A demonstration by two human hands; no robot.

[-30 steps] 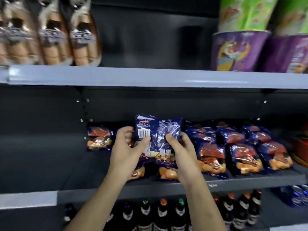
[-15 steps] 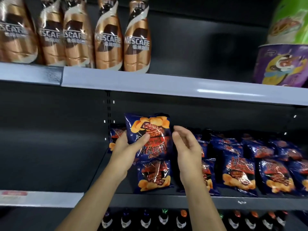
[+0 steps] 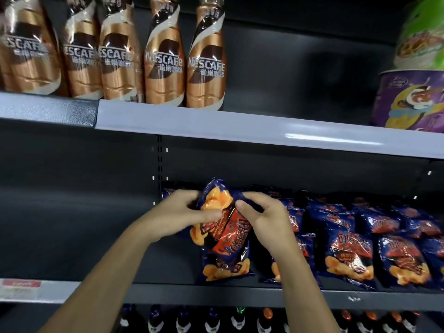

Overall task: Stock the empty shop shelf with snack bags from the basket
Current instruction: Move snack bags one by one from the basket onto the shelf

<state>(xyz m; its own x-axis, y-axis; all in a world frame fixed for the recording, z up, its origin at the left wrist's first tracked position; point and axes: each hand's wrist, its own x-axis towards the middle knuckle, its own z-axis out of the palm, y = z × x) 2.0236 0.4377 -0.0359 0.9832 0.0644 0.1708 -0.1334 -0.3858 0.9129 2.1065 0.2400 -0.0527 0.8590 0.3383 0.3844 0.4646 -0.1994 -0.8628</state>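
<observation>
our left hand (image 3: 177, 218) and right hand (image 3: 266, 222) pinch the snack bag (image 3: 222, 224): light, crinkly, slippery, its contents likely fragile; best gripped at its edges.

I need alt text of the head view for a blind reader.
The left hand and right hand grip a dark blue snack bag over the middle shelf, beside similar bags lying to its right. Coffee bottles stand one shelf higher.
</observation>
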